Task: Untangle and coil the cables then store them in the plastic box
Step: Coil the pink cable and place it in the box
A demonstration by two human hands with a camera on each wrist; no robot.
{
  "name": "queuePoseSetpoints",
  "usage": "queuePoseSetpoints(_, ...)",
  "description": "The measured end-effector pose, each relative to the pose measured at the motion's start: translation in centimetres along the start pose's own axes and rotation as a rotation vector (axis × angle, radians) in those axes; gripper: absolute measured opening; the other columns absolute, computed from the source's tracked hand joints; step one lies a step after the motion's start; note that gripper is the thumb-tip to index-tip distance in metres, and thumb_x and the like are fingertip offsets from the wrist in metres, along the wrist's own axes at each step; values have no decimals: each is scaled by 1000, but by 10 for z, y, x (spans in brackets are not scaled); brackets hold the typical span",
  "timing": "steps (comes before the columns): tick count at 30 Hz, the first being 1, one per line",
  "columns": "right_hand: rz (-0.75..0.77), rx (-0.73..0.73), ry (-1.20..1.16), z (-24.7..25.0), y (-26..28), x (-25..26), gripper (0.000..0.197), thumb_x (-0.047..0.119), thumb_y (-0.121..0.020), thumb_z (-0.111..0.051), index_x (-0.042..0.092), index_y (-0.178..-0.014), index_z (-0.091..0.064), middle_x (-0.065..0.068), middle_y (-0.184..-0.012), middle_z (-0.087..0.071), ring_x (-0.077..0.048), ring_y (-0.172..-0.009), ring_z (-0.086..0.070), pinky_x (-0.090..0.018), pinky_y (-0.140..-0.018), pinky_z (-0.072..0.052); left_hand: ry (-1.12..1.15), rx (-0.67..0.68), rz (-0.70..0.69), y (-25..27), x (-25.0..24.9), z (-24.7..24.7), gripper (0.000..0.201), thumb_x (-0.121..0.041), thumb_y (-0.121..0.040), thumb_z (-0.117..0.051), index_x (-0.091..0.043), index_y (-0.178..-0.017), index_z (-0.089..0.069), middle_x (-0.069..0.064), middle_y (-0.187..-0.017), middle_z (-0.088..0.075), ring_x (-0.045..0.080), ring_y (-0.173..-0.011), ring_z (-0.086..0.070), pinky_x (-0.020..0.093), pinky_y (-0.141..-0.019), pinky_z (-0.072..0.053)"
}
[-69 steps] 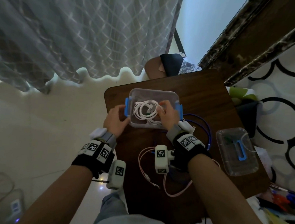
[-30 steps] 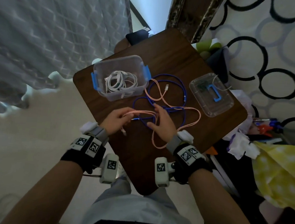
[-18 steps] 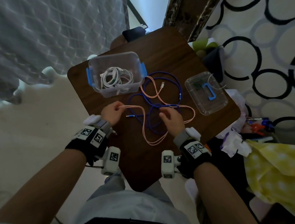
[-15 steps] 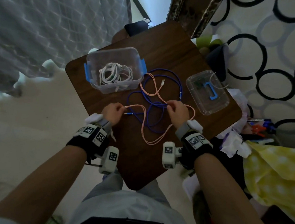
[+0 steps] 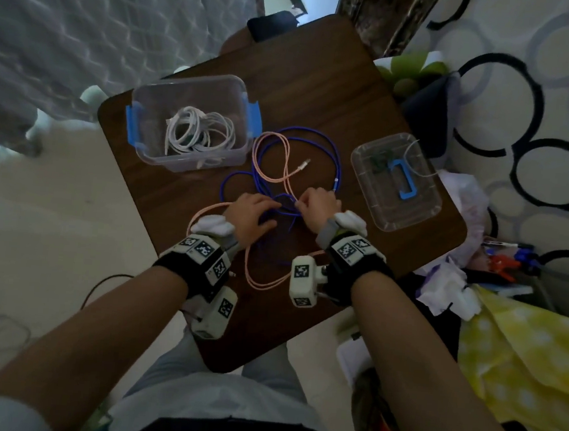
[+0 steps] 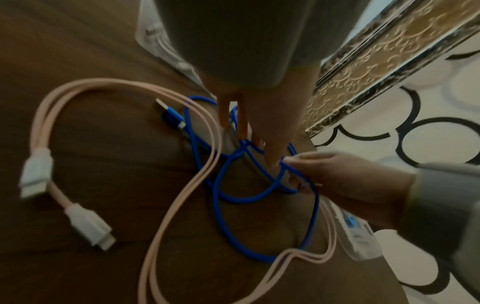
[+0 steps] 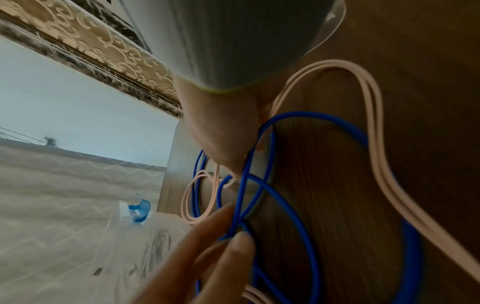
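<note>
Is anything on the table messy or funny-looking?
Yes. The blue cable and pink cable lie tangled on the table; the blue one knots where the left hand and right hand pinch it.

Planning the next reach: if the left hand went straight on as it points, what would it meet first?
Likely the blue cable: its crossing lies right at the left hand; just beyond, the right hand pinches it.

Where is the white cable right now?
Head view: the white cable lies coiled inside the open plastic box on the table's far-left part, just left of the blue cable and pink cable.
</note>
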State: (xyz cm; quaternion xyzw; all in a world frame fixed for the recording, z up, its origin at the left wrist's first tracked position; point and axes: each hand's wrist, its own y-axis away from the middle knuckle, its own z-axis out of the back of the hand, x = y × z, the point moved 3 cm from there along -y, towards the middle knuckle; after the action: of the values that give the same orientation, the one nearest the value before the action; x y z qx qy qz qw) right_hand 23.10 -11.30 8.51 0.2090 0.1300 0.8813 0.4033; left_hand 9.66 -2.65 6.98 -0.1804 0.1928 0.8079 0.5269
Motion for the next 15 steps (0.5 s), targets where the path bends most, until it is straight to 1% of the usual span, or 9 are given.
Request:
queuePoseSetpoints(2,68,-81,-164,3,4,5,28,28,-96,-46,7,-111,-57,-16,-121,-52,-34,-115,-47,-42,-95,-36,-52,-14,34,-2,1,1,41,-35,-89,-56,-21,-127,-54,5,-128,-54,27,-114,-47,33,-94,-36)
queuePoseSetpoints(4,147,-132,-305,8,10,3,26,23,-96,-45,2,-108,-55,-17,-115,-54,-31,-108,-50,-38,-89,-36,-80,-19,65,-2,3,2,34,-35,-90,-54,-20,-121,-59,6,-123,-55,27,-109,-47,32,-89,-36)
queuePoseSetpoints(6,175,-188,-468,18,15,-2,20,21,-97,-44,5,-105,-54,-12,-105,-60,-22,-96,-54,-30,-78,-37,-60,-13,96,-2,9,5,30,-33,-91,-53,-17,-114,-64,7,-118,-58,28,-107,-48,32,-88,-36)
queuePoseSetpoints(8,189,-281,-628,30,18,-6,12,18,-97,-43,11,-98,-52,-5,-89,-65,-16,-82,-57,-29,-74,-40,-16,-42,148,1,21,13,30,-31,-91,-55,-13,-110,-67,9,-114,-60,29,-106,-52,34,-91,-38)
queuePoseSetpoints(9,211,-328,-667,36,18,-6,9,17,-97,-43,13,-95,-51,0,-80,-62,-13,-75,-56,-29,-73,-42,-4,-57,176,2,29,18,29,-31,-90,-55,-12,-109,-68,10,-113,-60,30,-106,-54,35,-91,-39)
queuePoseSetpoints(10,239,-352,-680,42,18,-5,9,16,-97,-44,14,-93,-51,5,-72,-58,-10,-68,-54,-25,-70,-43,-2,-71,202,5,37,22,29,-31,-90,-56,-12,-108,-68,11,-112,-61,31,-104,-54,36,-90,-41)
queuePoseSetpoints(11,266,-355,-680,46,17,-3,9,16,-97,-45,13,-93,-52,8,-68,-54,-7,-64,-51,-19,-66,-41,-11,-86,227,7,46,27,29,-31,-90,-56,-12,-107,-69,11,-111,-62,32,-103,-54,37,-90,-42)
queuePoseSetpoints(13,300,-342,-684,55,19,-1,12,16,-96,-47,9,-96,-56,9,-67,-52,-2,-62,-48,-8,-58,-37,-24,-130,267,11,54,33,30,-34,-87,-60,-14,-108,-68,12,-113,-63,31,-104,-55,38,-92,-43)
queuePoseSetpoints(15,346,-324,-703,59,22,1,14,16,-96,-48,7,-98,-58,10,-68,-54,0,-64,-50,-6,-60,-38,16,-215,270,13,54,40,37,-31,-83,-64,-16,-117,-62,11,-121,-58,30,-111,-51,37,-95,-40)
